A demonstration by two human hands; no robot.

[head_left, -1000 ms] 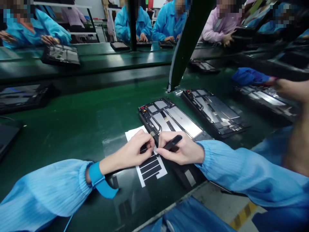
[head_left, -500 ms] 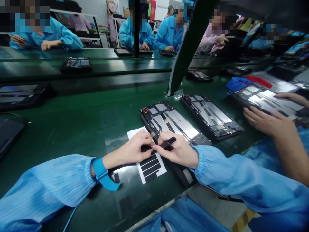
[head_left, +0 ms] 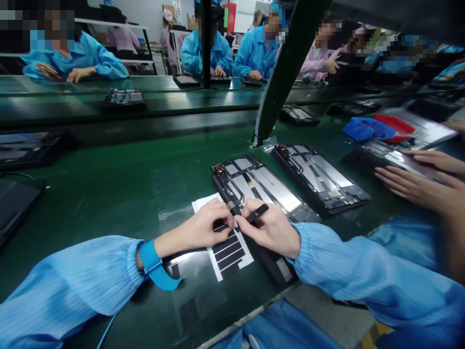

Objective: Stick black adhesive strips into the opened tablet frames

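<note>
Two hands, the left hand [head_left: 194,228] and the right hand [head_left: 271,232], are being held close together at lower centre of the frame, above a white-backed sheet of black strips [head_left: 230,257] lying on the green conveyor belt [head_left: 109,194]. A slim black stylus-like tool [head_left: 259,212] is being gripped by the right hand, its fingers closed around the shaft. The left fingertips [head_left: 225,219] are being pressed together at the sheet's upper end, though what they pinch is hidden. The sheet's long axis is being shown running down from the fingers toward lower right, with its upper part lying under the left hand, just below a tablet frame [head_left: 261,186].
</note>
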